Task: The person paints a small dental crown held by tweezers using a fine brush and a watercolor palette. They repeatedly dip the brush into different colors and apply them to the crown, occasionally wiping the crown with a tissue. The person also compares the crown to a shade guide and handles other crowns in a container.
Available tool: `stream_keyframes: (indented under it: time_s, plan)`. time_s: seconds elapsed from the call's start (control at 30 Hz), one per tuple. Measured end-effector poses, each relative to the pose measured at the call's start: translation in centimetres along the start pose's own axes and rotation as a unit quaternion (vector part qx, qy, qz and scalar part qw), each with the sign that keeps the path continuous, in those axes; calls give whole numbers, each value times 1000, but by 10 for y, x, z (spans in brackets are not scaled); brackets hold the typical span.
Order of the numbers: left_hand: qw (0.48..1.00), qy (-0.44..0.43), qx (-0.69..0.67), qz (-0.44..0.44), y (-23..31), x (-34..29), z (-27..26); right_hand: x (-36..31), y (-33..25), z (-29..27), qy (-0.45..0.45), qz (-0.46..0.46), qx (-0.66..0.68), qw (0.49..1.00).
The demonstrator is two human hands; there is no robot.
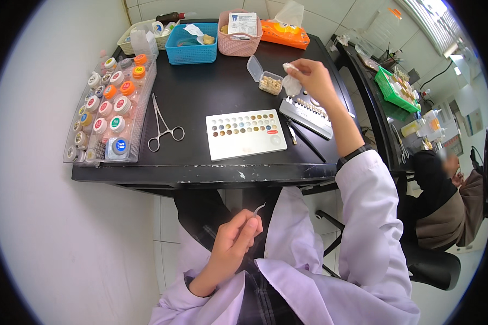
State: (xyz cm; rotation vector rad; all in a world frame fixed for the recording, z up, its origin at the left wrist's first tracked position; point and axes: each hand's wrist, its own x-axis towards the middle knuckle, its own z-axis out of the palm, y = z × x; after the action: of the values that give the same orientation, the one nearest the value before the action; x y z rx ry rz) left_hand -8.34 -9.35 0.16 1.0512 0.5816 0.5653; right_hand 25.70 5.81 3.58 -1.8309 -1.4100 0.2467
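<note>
My left hand (236,241) is closed near my lap, below the table's front edge. A slim metal instrument with a curved tip (261,207) sticks up out of its fingers; the rest of it is hidden. Over the right part of the table, my right hand (314,78) pinches a crumpled white tissue (292,85). Below that hand lies a grey dental shade guide (321,125) with a row of tooth-shaped tabs. Just left of the tissue stands a small clear box (270,84) with its lid up, holding tooth-coloured pieces. A white palette (246,142) with rows of coloured dots lies mid-table.
Scissor-handled forceps (161,122) lie left of the palette, beside a clear rack (142,142) of small jars. A black pen-like tool (309,143) lies to the right. Blue (192,54) and pink (237,46) baskets and an orange tissue pack (284,35) line the back. Another person (444,200) sits right.
</note>
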Motion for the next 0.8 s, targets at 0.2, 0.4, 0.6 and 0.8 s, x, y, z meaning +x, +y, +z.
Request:
stream_keyframes:
  time_s: [0.2,0.4,0.6,0.8]
  plan:
    - [1000,-21,-16,2,-2,4,0,-1,14,-53,25,23,-124,992]
    - [1000,-19,-16,4,-2,6,-2,-15,25,-45,-54,-83,-232,968]
    - [1000,7,-20,-2,-2,5,-7,-24,38,-23,-46,-83,-342,935]
    - [999,-7,-35,-9,-2,5,-5,-25,37,-27,-80,-53,-371,924]
